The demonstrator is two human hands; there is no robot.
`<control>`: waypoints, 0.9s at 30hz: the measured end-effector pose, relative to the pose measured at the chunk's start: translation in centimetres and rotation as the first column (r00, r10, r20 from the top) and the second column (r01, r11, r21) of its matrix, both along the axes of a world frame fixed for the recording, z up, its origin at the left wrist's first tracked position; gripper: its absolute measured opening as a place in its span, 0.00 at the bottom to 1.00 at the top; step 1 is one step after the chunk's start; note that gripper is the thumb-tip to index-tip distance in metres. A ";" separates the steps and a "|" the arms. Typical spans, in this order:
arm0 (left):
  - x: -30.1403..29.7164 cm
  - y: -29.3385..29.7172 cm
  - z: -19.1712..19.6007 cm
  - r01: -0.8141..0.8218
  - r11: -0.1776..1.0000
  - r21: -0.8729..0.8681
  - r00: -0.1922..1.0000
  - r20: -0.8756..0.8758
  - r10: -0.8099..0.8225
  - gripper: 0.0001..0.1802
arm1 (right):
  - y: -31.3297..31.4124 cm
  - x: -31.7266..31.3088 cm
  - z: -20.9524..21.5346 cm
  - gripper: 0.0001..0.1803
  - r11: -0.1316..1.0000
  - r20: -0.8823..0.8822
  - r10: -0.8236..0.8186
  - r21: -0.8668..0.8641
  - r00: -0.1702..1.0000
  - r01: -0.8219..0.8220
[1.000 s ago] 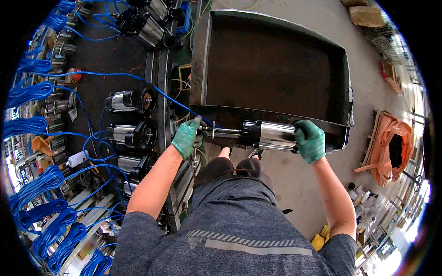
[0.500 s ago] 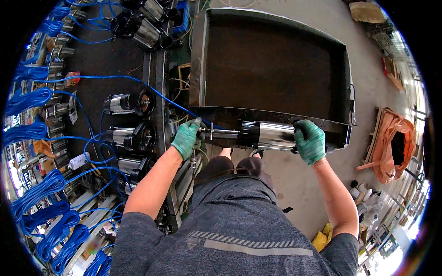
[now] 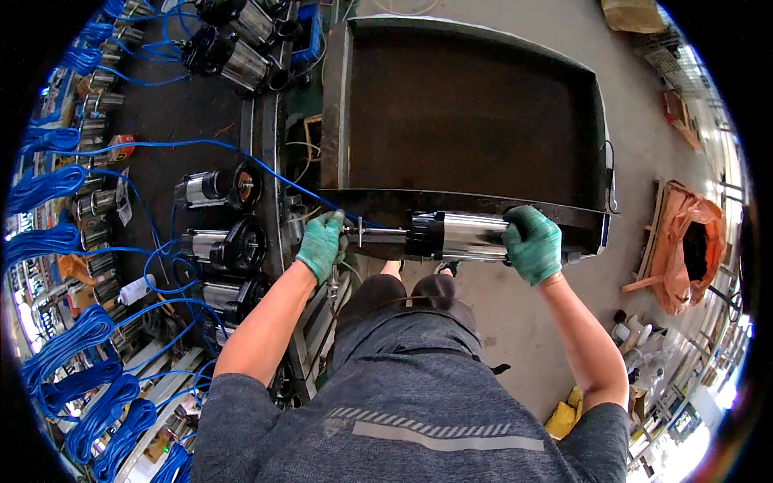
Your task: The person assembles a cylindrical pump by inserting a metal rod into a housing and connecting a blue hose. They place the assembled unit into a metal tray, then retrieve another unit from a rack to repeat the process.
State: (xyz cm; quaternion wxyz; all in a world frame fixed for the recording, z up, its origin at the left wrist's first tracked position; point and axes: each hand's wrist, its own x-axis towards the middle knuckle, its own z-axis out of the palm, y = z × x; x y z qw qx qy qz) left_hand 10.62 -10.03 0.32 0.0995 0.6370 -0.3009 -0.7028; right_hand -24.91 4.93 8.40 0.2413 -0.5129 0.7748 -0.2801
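Note:
My right hand (image 3: 534, 246), in a green knitted glove, grips the right end of a pump motor (image 3: 463, 237), a shiny silver cylinder with a black ribbed left end. It lies level along the near edge of the metal tray. A thin metal rod with a short crosspiece (image 3: 360, 231) runs leftward from the black end. My left hand (image 3: 322, 243), also gloved in green, is closed around the rod's left end; the fingers hide what exactly they grip. A blue cable (image 3: 290, 182) passes behind the left hand toward the motor.
The dark rectangular tray (image 3: 475, 194) with raised walls lies beyond my hands. On the left bench sit several similar silver-and-black motors (image 3: 211, 245) and coiled blue cables (image 3: 68, 342). An orange sack (image 3: 680, 241) stands on the floor at right.
The whole scene has shifted slightly left in the picture. Both hands keep their hold, and the motor and rod look the same relative to them.

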 end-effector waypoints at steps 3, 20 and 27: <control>-0.1 0.1 0.5 -0.019 1.000 0.012 0.999 -0.051 0.019 0.13 | 0.4 -0.3 -0.6 0.09 1.000 0.001 0.006 0.020 1.000 -0.006; -19.7 10.4 12.5 -0.260 0.961 0.091 0.597 -0.767 0.234 0.15 | 9.9 2.9 3.3 0.25 0.995 0.269 0.099 -0.006 0.958 -0.101; -21.8 12.8 10.2 0.388 0.228 -0.893 0.812 0.215 -0.543 0.20 | 22.4 -11.6 -1.6 0.13 0.927 -0.161 -0.285 0.203 0.945 0.314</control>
